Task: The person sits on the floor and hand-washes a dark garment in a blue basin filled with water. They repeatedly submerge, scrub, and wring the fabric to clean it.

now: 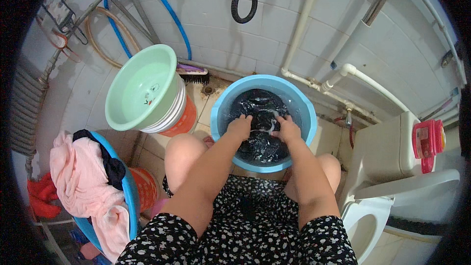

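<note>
A light blue basin point(312, 122) stands on the floor in front of me with water in it. A soaked black garment point(260, 100) lies in the basin, wet and shiny; I cannot tell what kind of garment it is. On the left side of the cloth, my left hand point(239, 127) has its fingers curled into the black fabric. My right hand point(288, 129) grips the same garment on its right side, fingertips partly hidden in the folds. A little whitish foam or water shows between the two hands.
To the left, a pale green basin point(117, 88) sits on a white and orange bucket point(179, 122). Nearer, a blue tub point(128, 186) holds pink cloth point(78, 176) and dark cloth. A brush point(194, 73) lies by the wall. The toilet point(373, 216) stands at right, pipes point(294, 44) behind.
</note>
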Demonstrator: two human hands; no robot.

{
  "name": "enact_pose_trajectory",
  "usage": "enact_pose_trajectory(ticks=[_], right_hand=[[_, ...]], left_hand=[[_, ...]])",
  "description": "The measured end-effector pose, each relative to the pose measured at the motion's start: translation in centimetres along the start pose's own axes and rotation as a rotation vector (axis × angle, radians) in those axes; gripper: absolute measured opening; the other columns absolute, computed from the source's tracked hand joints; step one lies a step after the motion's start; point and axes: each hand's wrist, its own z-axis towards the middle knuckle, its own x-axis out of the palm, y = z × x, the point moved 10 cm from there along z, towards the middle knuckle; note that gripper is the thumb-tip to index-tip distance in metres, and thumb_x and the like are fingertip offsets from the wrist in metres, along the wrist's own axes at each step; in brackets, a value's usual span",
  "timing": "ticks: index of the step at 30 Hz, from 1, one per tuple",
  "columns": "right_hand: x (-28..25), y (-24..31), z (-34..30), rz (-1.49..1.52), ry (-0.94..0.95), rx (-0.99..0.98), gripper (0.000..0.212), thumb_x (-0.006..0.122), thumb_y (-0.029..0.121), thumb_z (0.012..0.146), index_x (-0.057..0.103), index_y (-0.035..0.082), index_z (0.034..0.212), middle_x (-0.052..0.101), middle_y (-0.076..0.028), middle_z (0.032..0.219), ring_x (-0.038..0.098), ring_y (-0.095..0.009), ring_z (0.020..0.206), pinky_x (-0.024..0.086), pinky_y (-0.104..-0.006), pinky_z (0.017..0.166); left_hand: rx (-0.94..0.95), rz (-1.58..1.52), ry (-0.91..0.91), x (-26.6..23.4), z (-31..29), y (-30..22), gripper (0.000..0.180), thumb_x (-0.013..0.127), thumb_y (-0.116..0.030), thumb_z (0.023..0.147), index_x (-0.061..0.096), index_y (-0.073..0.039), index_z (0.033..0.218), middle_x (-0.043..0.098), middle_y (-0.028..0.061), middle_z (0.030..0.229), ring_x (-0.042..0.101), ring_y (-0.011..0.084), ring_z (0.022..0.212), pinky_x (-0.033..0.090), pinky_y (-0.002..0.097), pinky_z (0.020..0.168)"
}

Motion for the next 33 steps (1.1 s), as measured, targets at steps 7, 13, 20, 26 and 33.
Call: enact_pose_trajectory(ticks=[7, 13, 20, 26, 33], right_hand=[[-5.2, 3.7, 0.0, 0.414, -0.205, -0.081, 0.028, 0.072, 0.021, 0.071, 0.061, 0.01, 0.095, 0.058, -0.012, 0.102, 0.058, -0.031, 0.098, 0.047, -0.0394, 0.081], [-10.7, 11.1, -6.6, 0.755, -0.443, -0.586, 0.024, 0.072, 0.016, 0.072, 0.052, 0.004, 0.076, 0.053, -0.008, 0.081, 0.056, -0.026, 0.078, 0.045, -0.0326, 0.071], [-10.6, 11.3, -6.6, 0.647, -0.557, -0.437, 0.027, 0.066, 0.025, 0.077, 0.054, 0.005, 0.064, 0.056, -0.011, 0.067, 0.056, -0.033, 0.062, 0.045, -0.0402, 0.058], [-9.8, 0.9, -0.1, 0.896, -0.517, 0.056, 0.041, 0.06, 0.039, 0.085, 0.061, 0.001, 0.07, 0.062, -0.011, 0.067, 0.056, -0.019, 0.063, 0.044, -0.0336, 0.063], [-16.3, -5.0, -2.4, 1.132, -0.652, 0.044, 0.024, 0.069, 0.027, 0.081, 0.063, 0.004, 0.086, 0.061, -0.002, 0.086, 0.052, -0.012, 0.081, 0.042, -0.027, 0.077]], left_hand=[[-0.23, -1.328, -0.132, -1.3, 3.2, 1.9, 0.054, 0.055, -0.024, 0.083, 0.038, -0.01, 0.133, 0.047, 0.0169, 0.129, 0.048, 0.0329, 0.116, 0.038, 0.045, 0.094], [-0.163, -1.9, -0.212, -6.5, -0.2, -2.6, 0.038, 0.052, -0.039, 0.09, 0.051, -0.007, 0.112, 0.06, 0.0079, 0.099, 0.058, 0.0203, 0.089, 0.048, 0.038, 0.077], [-0.213, -2.07, -0.075, -5.8, -2.6, -6.3, 0.041, 0.053, -0.036, 0.09, 0.055, 0.0, 0.11, 0.06, 0.0108, 0.102, 0.057, 0.0209, 0.091, 0.047, 0.0356, 0.078], [-0.129, -1.915, 0.105, -6.4, -2.0, -7.3, 0.035, 0.057, -0.036, 0.085, 0.058, -0.012, 0.11, 0.064, 0.0061, 0.105, 0.059, 0.022, 0.095, 0.047, 0.0414, 0.083], [0.119, -1.897, -0.355, -17.1, -2.4, 1.2, 0.034, 0.049, -0.036, 0.093, 0.054, -0.005, 0.108, 0.065, 0.0087, 0.097, 0.06, 0.0215, 0.089, 0.048, 0.0384, 0.081]])
